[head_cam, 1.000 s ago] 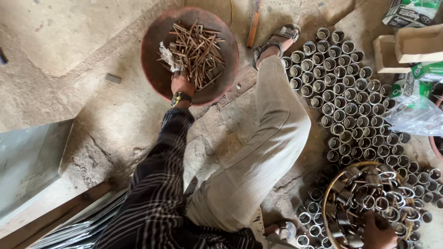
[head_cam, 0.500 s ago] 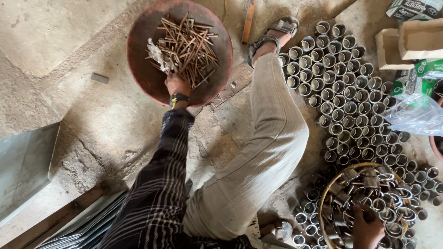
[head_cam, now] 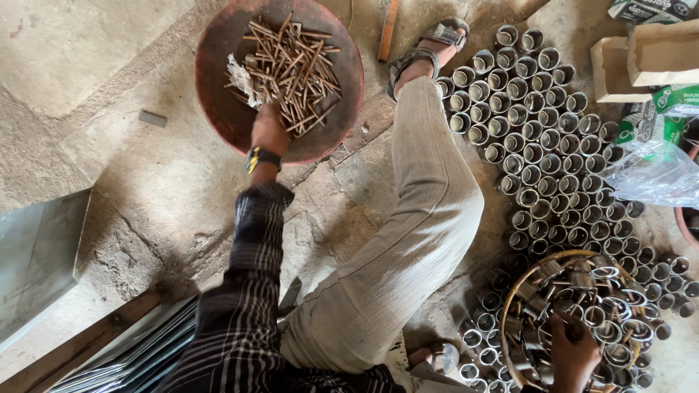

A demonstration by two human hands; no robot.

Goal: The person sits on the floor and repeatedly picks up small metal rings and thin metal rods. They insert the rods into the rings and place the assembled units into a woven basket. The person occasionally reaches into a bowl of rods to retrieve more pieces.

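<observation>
Head view: left hand (head_cam: 268,131) reached into the pan (head_cam: 218,87) at 11 o'clock, fingers closing on pins (head_cam: 291,65); grip unclear. Right hand (head_cam: 571,349) grasped a ring (head_cam: 575,331) in the basket (head_cam: 510,298) at 5 o'clock. Best practice: pick a single pin.

Rust-red bowl (head_cam: 218,109); brown rods (head_cam: 291,69); silver rings (head_cam: 539,131); plaid sleeve (head_cam: 244,291).

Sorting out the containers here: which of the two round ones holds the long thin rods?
The reddish round pan at top left, where the left hand reaches. The wire-rimmed basket at lower right, under the right hand, holds short metal rings.
</observation>
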